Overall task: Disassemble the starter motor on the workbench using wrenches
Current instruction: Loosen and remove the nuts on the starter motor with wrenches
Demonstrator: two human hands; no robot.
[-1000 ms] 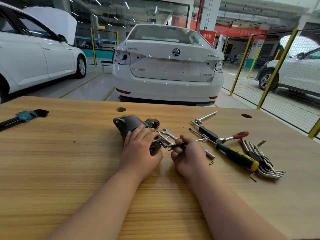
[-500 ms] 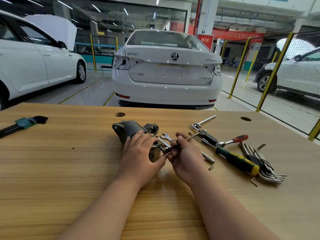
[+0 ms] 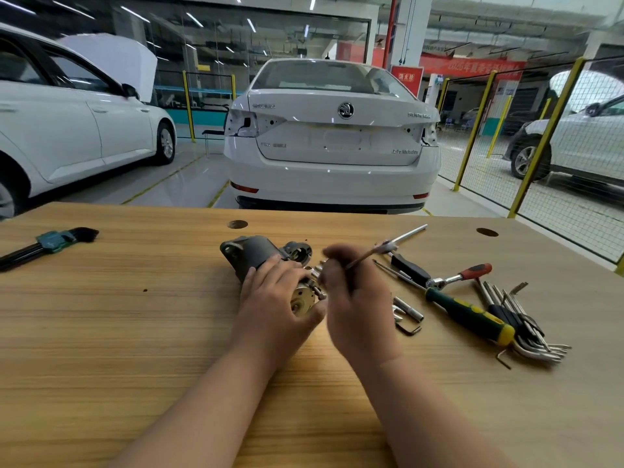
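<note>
Lying near the middle of the wooden desk (image 3: 135, 332) is the grey starter motor (image 3: 251, 255). The left hand (image 3: 273, 305) sits on top, its fingers curled round the motor's near end. The right hand (image 3: 354, 305) is blurry, just beside the motor, and its fingers pinch a thin wrench (image 3: 363, 256). A green and yellow screwdriver (image 3: 469, 315) and some bent keys (image 3: 526, 329) lie to the right.

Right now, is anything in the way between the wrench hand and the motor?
Nothing visible. The right hand, gripping the wrench, is right next to the end of the motor, which the left hand holds. The right hand is blurred, so touching cannot be told.
</note>
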